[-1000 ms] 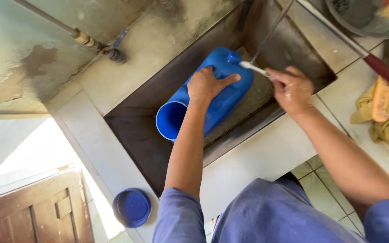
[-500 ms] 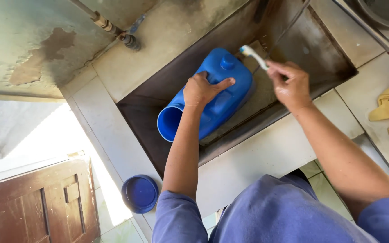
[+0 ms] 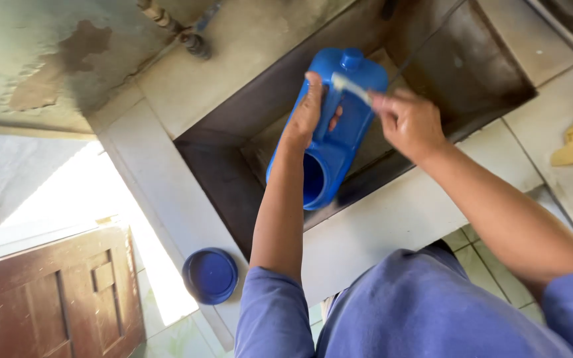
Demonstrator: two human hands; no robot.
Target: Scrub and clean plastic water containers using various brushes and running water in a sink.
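Left hand (image 3: 310, 109) grips jug (image 3: 329, 132) over sink (image 3: 233, 179); right hand (image 3: 409, 122) closed on brush (image 3: 349, 86). Risk: wet jug slips, drops.

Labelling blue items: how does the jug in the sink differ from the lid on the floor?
The blue jug is tall and open-mouthed, gripped by the left hand over the sink; the blue lid is flat, round and untouched. The jug is much larger than the lid. Both look like blue plastic.

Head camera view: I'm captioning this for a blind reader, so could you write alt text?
A person's left hand holds a blue plastic jug over a dark sink, while the right hand scrubs it with a white toothbrush. A round blue lid lies on the sink's pale ledge.
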